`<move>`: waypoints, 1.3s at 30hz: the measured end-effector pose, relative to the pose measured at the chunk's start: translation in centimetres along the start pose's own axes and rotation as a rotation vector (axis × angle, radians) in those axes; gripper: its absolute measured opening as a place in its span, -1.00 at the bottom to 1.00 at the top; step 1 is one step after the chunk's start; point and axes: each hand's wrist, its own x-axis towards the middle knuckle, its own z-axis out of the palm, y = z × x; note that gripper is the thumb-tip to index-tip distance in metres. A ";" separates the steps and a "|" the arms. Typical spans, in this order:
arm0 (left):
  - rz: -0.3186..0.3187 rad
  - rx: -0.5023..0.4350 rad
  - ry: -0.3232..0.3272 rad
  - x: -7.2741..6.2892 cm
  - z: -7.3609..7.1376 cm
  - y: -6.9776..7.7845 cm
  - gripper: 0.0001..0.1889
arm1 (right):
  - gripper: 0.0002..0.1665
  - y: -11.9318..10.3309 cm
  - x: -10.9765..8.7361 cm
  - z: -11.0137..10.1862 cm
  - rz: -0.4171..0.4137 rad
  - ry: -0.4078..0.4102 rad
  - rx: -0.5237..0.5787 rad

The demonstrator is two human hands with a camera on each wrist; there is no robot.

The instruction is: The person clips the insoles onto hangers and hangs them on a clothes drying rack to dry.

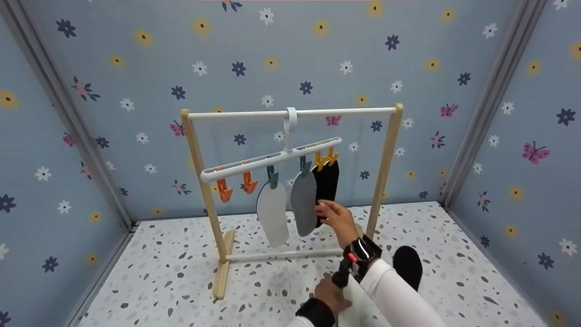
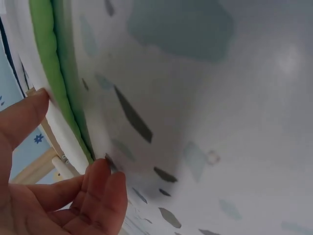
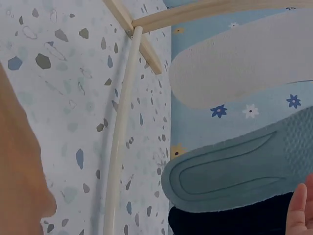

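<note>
My right hand (image 1: 337, 220) is raised at the rack, fingers fairly straight, fingertips beside the right edge of a hanging grey insole (image 1: 303, 204). Behind it hangs a black insole (image 1: 327, 179) under two yellow clips (image 1: 320, 161). To the left a white insole (image 1: 273, 215) dangles from a dark green clip (image 1: 272, 177); another such clip (image 1: 305, 166) bears the grey one. Low at the table, my left hand (image 1: 330, 295) holds the edge of a pale insole (image 1: 356, 304). The left wrist view shows thumb and curled fingers at its white layer, with a green layer (image 2: 51, 54) alongside.
A white clip hanger (image 1: 272, 159) hangs tilted from the top bar (image 1: 245, 115) of a wooden rack (image 1: 383, 163). Two orange clips (image 1: 224, 190) on its left end hold nothing. Another black insole (image 1: 407, 265) lies on the speckled table (image 1: 154, 268), right of the rack.
</note>
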 end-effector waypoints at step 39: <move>0.030 -0.773 -0.075 -1.6 -7.0 -6.4 -0.86 | -0.54 1.7 -1.5 -1.2 0.004 -0.019 -0.018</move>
